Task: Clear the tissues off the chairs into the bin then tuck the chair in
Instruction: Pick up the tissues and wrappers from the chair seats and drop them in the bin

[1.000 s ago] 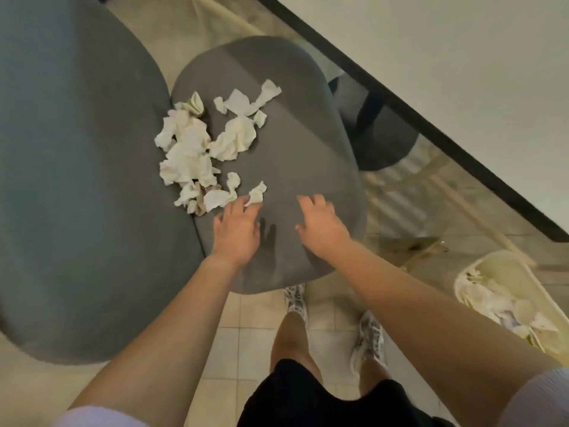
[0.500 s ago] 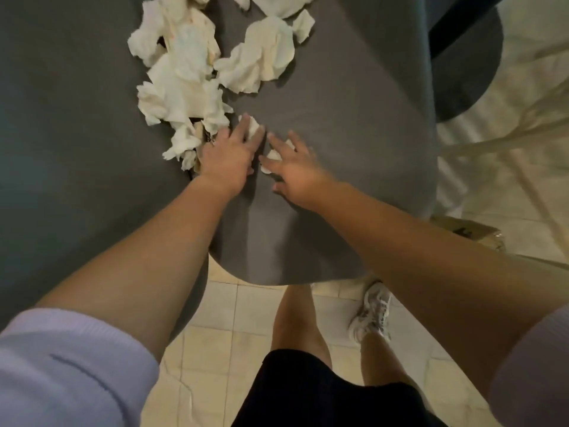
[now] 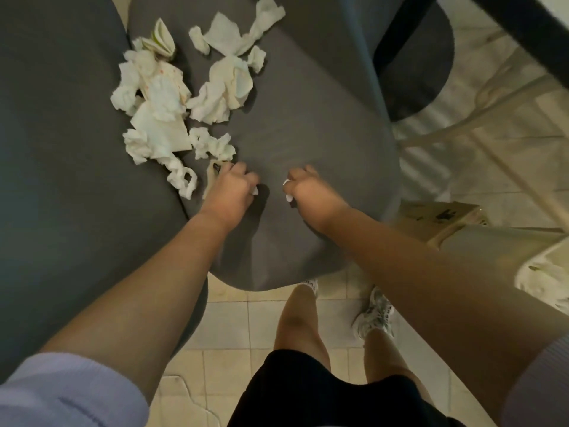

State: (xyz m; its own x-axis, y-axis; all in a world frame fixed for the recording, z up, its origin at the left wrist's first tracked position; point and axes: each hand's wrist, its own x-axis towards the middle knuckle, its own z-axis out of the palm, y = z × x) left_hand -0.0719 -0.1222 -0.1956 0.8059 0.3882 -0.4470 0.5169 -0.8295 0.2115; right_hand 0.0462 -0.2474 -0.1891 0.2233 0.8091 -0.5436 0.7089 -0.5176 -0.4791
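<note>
A pale tiled floor (image 3: 271, 322) runs under a grey upholstered chair seat (image 3: 308, 124), seen from above by the person leaning over it. Both bare forearms reach forward onto the seat. The left hand (image 3: 231, 188) rests near the middle of the seat with its fingers curled under, and a small scrap of white tissue (image 3: 255, 190) peeks out at its inner edge, so it is gripping paper. The right hand (image 3: 304, 188) sits just beside it, a little apart, also curled into a loose fist, with bits of white tissue (image 3: 288, 197) showing at its near edge between the fingers. Just beyond and to the outer side of the left hand lies a scattered heap of crumpled tissues (image 3: 160, 118), some stained, spreading away toward the far edge of the seat. The nearest pieces almost touch the left knuckles. Further left of that hand a second, darker grey chair (image 3: 55, 149) fills the frame. Beyond the right hand, past the seat's edge, stands a dark round chair seat (image 3: 425, 63) with pale wooden legs around it. To the right of the right forearm sits a brown cardboard box (image 3: 443, 217), and nearer the frame edge a pale bin (image 3: 551, 257) with white tissues inside it. Below the arms are black shorts, bare legs and patterned sneakers (image 3: 375, 315) on the tiles.
</note>
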